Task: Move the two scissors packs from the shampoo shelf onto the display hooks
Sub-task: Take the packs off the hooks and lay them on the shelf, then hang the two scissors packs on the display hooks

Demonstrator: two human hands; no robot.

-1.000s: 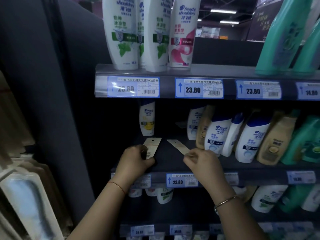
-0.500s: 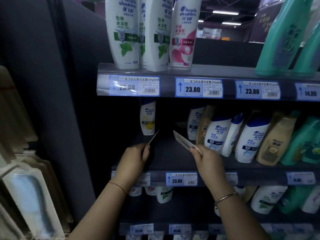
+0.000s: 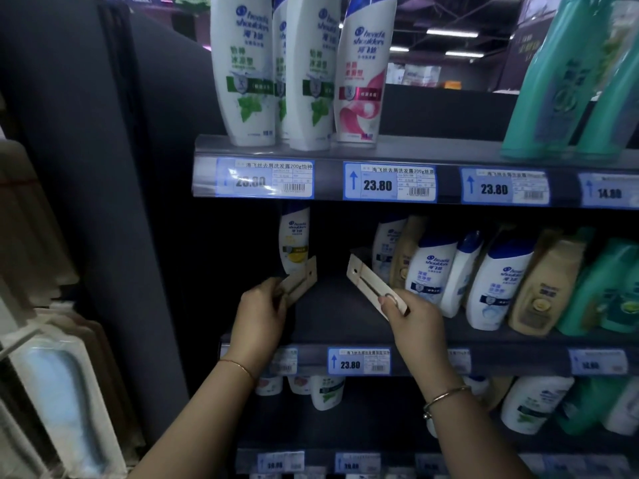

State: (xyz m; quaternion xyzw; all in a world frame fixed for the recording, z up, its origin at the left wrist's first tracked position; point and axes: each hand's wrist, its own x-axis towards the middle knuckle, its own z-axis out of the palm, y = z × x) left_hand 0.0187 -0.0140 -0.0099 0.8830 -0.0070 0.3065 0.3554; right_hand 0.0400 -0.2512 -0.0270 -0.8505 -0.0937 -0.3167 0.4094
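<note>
Two narrow beige card packs of scissors are lifted off the dark middle shampoo shelf [image 3: 332, 323]. My left hand [image 3: 261, 314] grips the lower end of the left scissors pack [image 3: 301, 280], which tilts up to the right with its hang hole at the top. My right hand [image 3: 411, 319] pinches the bottom of the right scissors pack [image 3: 371, 286]; small scissors show on its face and its hang hole points up-left. The display hooks themselves are not visible.
Small shampoo bottles [image 3: 432, 271] crowd the shelf right of my right hand, and one bottle [image 3: 294, 240] stands behind the left pack. Tall bottles [image 3: 297, 70] sit on the shelf above. Hanging blister packs [image 3: 65, 402] fill the far left beside a dark panel [image 3: 103, 167].
Both packs went from lying flat on the shelf to being raised in my hands. They have since turned so their faces show.
</note>
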